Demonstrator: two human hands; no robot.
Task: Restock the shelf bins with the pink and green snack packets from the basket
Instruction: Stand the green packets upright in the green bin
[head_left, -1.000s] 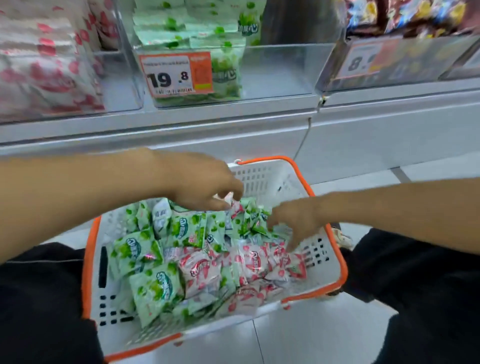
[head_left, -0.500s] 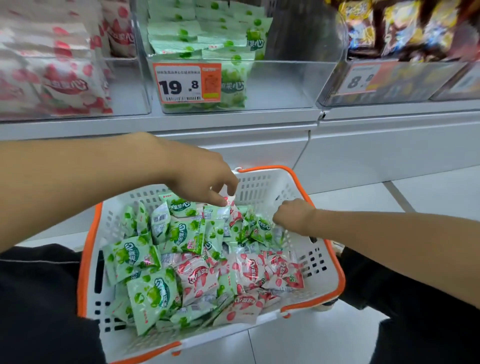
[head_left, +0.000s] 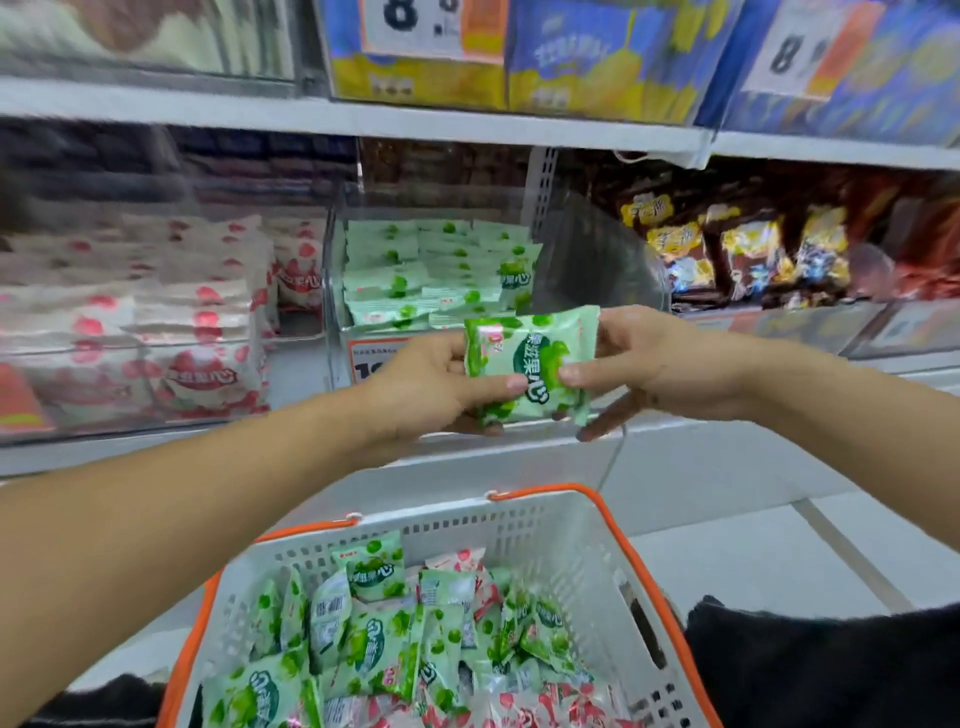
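Holding a green packet (head_left: 530, 364) between both hands, the person has it raised in front of the green bin (head_left: 436, 275), well above the basket (head_left: 582, 551). The packet is pinched at its left edge by the left hand (head_left: 436, 384), thumb on the printed face and fingers curled behind, and at its right edge by the right hand (head_left: 649, 364), thumb likewise on the face. One right finger is seen pointing down below the packet rather than gripping it.

The step in hand is judged to be the carry to the bin. It is done well if the packet is kept flat and level, lifted over the clear front wall of the bin, and laid on the stack already there with the print facing the same way. The pink bin (head_left: 156, 322) stands just left, so the packet should be kept to the right of the divider. A light pinch is enough; a hard squeeze would likely crush the contents.

Both forearms are stretched forward and slightly upward, converging on the packet, with the left wrist turned inward. More green packets (head_left: 374, 639) and some pink packets (head_left: 524, 712) lie loose in the basket, against its near and left sides.
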